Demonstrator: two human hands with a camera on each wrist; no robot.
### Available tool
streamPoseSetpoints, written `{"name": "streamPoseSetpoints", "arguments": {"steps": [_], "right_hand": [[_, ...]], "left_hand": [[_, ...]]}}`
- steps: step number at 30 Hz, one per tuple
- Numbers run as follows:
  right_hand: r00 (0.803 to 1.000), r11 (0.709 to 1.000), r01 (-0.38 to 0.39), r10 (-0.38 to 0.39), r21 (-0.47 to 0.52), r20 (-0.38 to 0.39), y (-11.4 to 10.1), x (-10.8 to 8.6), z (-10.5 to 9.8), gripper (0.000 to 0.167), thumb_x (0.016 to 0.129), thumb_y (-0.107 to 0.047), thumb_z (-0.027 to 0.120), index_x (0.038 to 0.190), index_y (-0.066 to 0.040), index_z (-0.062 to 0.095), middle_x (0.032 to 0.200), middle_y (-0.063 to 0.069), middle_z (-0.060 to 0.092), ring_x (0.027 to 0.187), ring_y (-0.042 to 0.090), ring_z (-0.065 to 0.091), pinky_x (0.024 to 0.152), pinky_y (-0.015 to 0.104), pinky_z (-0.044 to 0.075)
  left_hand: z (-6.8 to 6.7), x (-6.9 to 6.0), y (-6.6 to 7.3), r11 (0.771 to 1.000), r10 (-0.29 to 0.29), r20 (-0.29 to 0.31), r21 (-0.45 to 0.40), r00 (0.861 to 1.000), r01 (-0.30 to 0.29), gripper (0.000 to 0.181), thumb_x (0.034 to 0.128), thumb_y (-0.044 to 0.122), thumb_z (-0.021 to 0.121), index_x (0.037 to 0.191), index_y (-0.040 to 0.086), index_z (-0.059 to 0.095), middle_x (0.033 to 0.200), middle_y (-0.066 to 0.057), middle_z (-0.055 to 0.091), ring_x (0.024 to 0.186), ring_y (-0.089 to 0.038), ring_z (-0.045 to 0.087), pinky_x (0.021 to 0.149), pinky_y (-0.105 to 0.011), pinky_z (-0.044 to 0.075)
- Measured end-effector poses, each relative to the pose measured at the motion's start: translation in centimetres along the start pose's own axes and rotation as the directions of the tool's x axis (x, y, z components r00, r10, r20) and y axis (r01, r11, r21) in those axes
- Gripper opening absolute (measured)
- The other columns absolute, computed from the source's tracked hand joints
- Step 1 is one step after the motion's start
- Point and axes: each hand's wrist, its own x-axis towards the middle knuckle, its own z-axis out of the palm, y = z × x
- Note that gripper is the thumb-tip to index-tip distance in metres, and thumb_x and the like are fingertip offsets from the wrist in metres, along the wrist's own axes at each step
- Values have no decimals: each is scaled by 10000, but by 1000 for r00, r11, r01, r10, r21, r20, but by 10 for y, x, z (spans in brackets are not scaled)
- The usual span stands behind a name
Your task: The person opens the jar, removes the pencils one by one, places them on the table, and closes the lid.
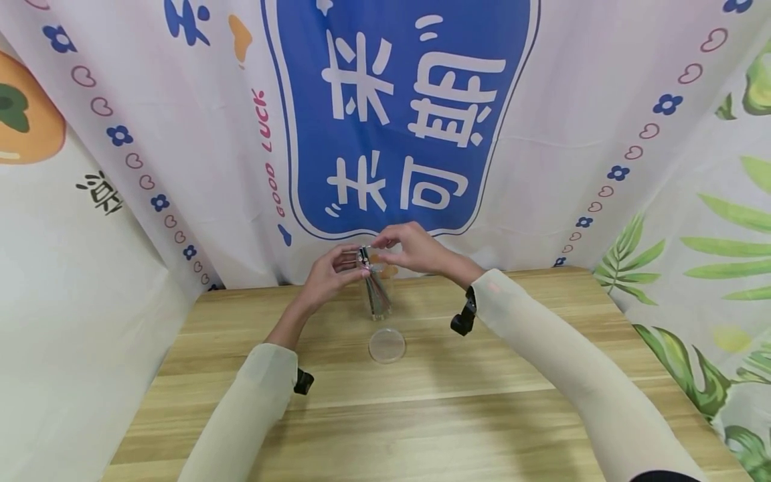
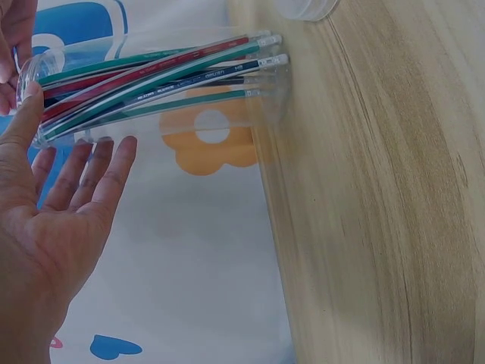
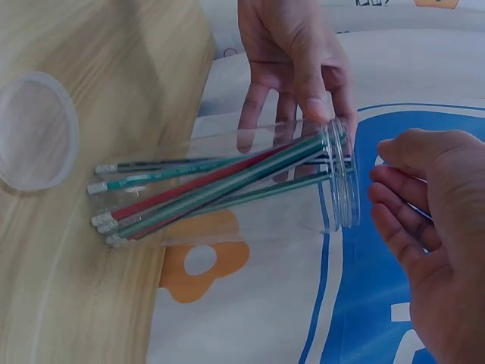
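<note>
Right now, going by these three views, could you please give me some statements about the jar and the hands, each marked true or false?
1. The clear jar has several pencils inside. True.
2. The round lid lies on the table, nearer the person than the jar. True.
3. The left hand is at the jar's rim. True.
4. The right hand holds the lid. False: it is near the jar's mouth, away from the lid.
5. All the pencils are yellow. False: red, green and dark ones show.
6. The pencils stand with their erasers at the top. False: the visible eraser ends are at the jar's bottom.
</note>
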Motion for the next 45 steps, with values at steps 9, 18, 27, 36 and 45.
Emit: {"name": "streamPoseSetpoints", "arguments": {"steps": [9, 18, 27, 36, 45], "right_hand": [[992, 999, -33, 32, 3, 119, 6, 15, 4, 198, 986, -75, 749, 1171, -14, 788, 1147, 136, 780, 1028, 236, 736, 958, 451, 617], [990, 999, -42, 42, -1, 135, 9, 22, 10, 156, 971, -44, 754, 1116, -37, 811, 1062, 71, 788, 951, 160, 737, 899, 392, 633], [988, 999, -45, 49, -28, 147, 6, 27, 11, 125, 966, -46, 763, 1074, -48, 826, 1049, 63, 794, 918, 155, 726, 845, 301, 622], [985, 998, -64, 66, -17, 158, 7, 28, 13, 116, 975, -61, 762, 1066, -55, 833, 1029, 49, 784, 898, 135, 713, 778, 233, 592], [989, 998, -64, 66, -23, 129, 9, 28, 15, 101, 975, -77, 767, 1049, -63, 835, 1027, 44, 780, 869, 124, 702, 760, 227, 588]], "left_hand": [[0, -1, -1, 1000, 3, -6, 7, 1000, -3, 627, 936, 166, 839, 1491, 71, 563, 1394, -172, 675, 1288, -337, 658, 1055, -411, 579], [0, -1, 0, 1000, -9, -3, 18, 1000, 9, 624, 943, 208, 837, 1492, 90, 565, 1399, -140, 675, 1293, -308, 656, 1066, -418, 572], [0, 0, 1, 1000, -10, -4, 22, 1000, 11, 641, 945, 211, 835, 1506, 84, 553, 1413, -154, 665, 1303, -321, 649, 1070, -426, 570], [0, 0, 1, 1000, 5, -4, 8, 1000, -5, 635, 944, 181, 833, 1502, 60, 554, 1410, -173, 663, 1297, -334, 652, 1050, -410, 582], [0, 0, 0, 1000, 9, 0, 3, 1000, -9, 635, 945, 174, 832, 1502, 52, 551, 1410, -177, 662, 1297, -336, 652, 1032, -383, 591]]}}
